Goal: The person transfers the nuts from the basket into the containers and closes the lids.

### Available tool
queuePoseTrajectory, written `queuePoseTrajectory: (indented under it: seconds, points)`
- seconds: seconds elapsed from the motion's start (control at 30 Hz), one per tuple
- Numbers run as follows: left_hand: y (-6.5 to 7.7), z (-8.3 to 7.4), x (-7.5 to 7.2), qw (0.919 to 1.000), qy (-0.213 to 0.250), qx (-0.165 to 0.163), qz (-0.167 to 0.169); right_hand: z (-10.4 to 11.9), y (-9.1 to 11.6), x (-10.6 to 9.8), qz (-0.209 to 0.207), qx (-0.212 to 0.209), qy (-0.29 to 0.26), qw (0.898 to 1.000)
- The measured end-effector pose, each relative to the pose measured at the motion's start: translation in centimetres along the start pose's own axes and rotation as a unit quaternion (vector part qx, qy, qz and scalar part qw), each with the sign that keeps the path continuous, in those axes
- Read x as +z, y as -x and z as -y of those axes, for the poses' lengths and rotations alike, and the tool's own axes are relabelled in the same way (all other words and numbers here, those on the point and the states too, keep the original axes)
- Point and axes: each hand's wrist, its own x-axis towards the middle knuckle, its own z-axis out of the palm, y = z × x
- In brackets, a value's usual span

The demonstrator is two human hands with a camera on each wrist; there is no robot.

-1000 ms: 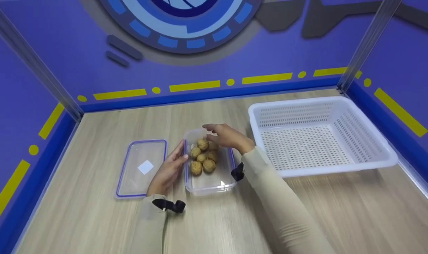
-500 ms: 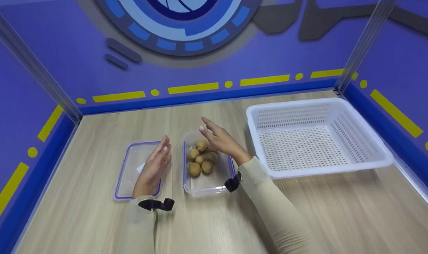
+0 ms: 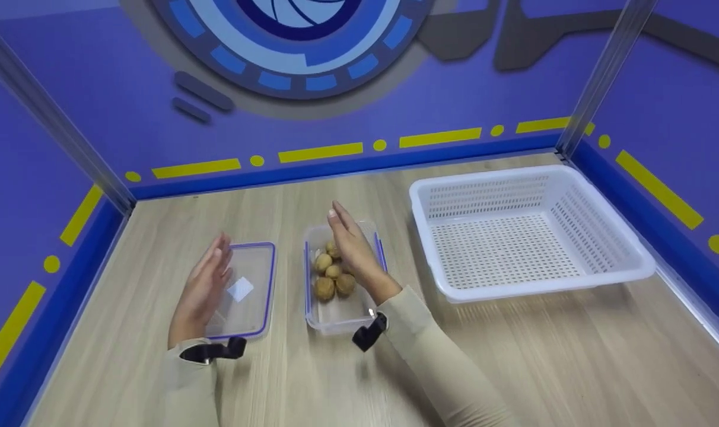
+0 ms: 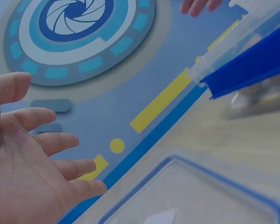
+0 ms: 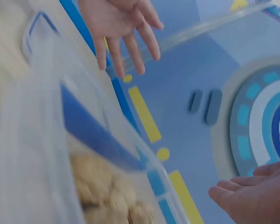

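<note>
Several walnuts [image 3: 334, 279] lie in a clear plastic food box [image 3: 336, 323] with blue side clips, standing on the table. Its clear lid [image 3: 255, 320], edged with a blue seal and bearing a white square label [image 3: 239, 289], lies flat to the left of the box. My left hand [image 3: 200, 290] is over the lid's left edge, fingers straight, holding nothing; its spread fingers also show in the left wrist view. Above the right part of the box is my right hand [image 3: 356, 252], fingers extended and nothing in them. It hides some of the walnuts in the head view.
A large white perforated basket [image 3: 445, 290] stands to the right of the box on the wooden table [image 3: 312, 385]. Blue-purple printed walls [image 3: 122, 136] with metal corner posts close off the back and both sides.
My left hand has let go of the box's side and moved left across the lid. My right hand has straightened its fingers and shifted slightly left and nearer. The walnuts stay in the box.
</note>
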Motion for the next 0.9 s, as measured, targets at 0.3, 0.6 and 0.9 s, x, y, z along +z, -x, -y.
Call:
queuePoseTrajectory:
  seconds: [0.3,0.6,0.9]
  points:
    - [1.0,-0.5,-2.6,0.9974,-0.051,-0.03,-0.041,-0.1,1.9,3.8,0.03,0.013,-0.11,0.993]
    - [2.0,0.2,-5.0,0.9921,-0.086,-0.058,-0.071,-1.1,2.8,7.4,0.043,0.014,-0.165,0.985]
    - [2.2,1.6,-6.1,0.9885,-0.087,-0.101,-0.071,-3.0,4.9,10.2,0.068,0.0,-0.012,0.998]
